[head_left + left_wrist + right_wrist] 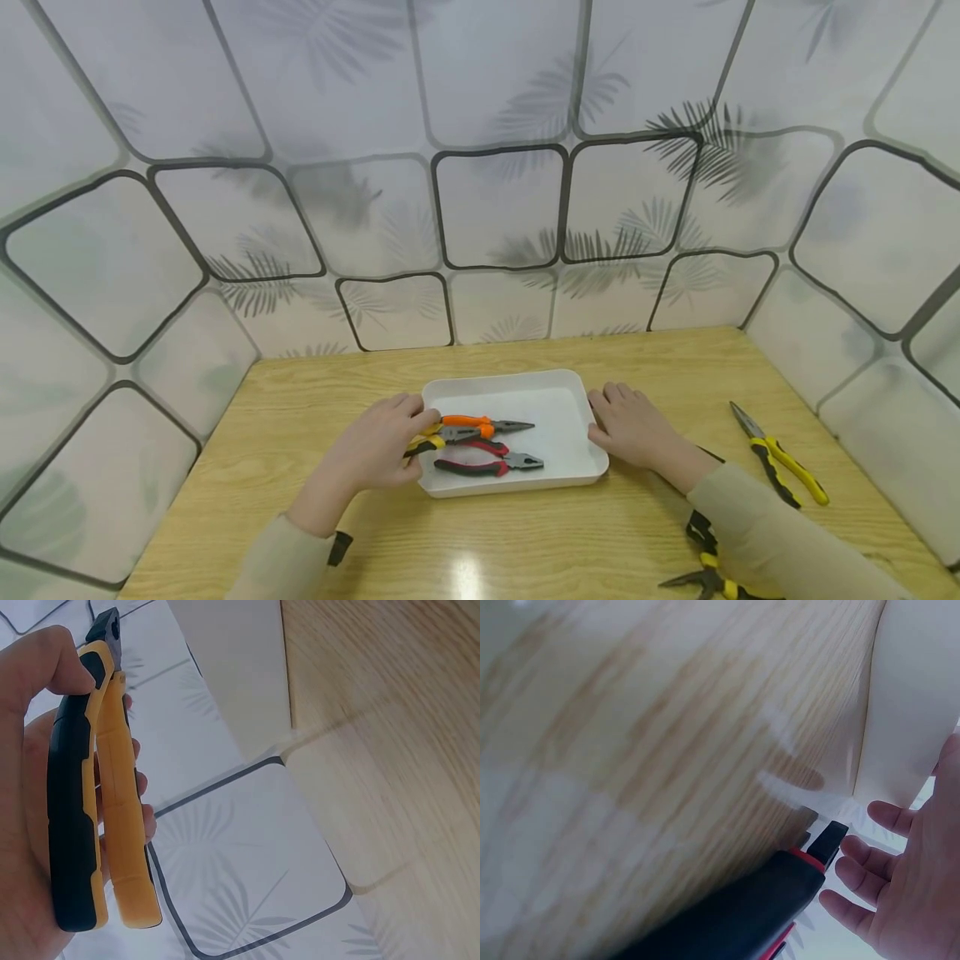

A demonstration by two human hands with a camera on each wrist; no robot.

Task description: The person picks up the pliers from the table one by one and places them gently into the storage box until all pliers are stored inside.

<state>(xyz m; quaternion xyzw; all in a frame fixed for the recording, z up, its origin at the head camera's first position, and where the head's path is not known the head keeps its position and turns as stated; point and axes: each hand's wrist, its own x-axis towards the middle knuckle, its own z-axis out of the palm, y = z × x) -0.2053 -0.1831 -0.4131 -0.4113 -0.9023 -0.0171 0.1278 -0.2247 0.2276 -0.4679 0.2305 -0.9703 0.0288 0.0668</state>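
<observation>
In my left hand (386, 442) I hold pliers with yellow-and-black handles (127, 817), their grey jaws over the left part of a white tray (570, 417). The left wrist view shows fingers wrapped behind both handles and the thumb near the pivot. Inside the tray lie long-nose pliers with orange handles (465, 421) and combination pliers with red-and-black handles (472, 469); the held pliers partly cover them. At the tray's right rim rests my right hand (633, 429), its fingers loosely bent in the right wrist view and gripping no tool.
Yellow-and-black long-nose pliers (780, 458) lie at the right of the wooden table (525, 542). More yellow-handled pliers (708, 575) sit near the front, partly behind the right sleeve. A black-and-red tool handle (742, 911) lies beside the right hand. Patterned walls (495, 208) enclose the table.
</observation>
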